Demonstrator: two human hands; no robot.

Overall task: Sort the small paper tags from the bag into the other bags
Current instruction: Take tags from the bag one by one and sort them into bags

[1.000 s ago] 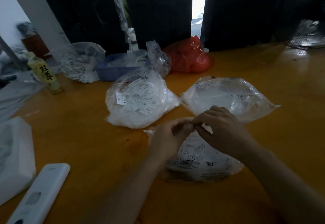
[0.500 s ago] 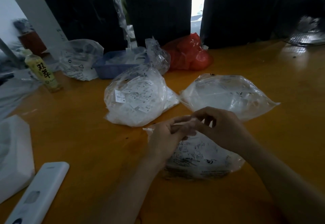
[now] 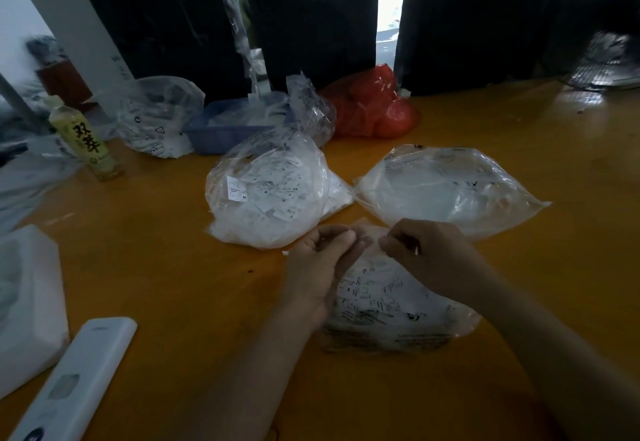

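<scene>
Tag bags [image 3: 266,194], orange table [image 3: 156,267], black backdrop [image 3: 311,17]

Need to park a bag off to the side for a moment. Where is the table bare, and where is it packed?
Bare wood lies right of the flat clear bag, toward the far right corner. Another patch sits between the drink bottle, the full tag bag and the white remote. Crowded: the back row around the blue tray and red bag, and around both hands.
</scene>
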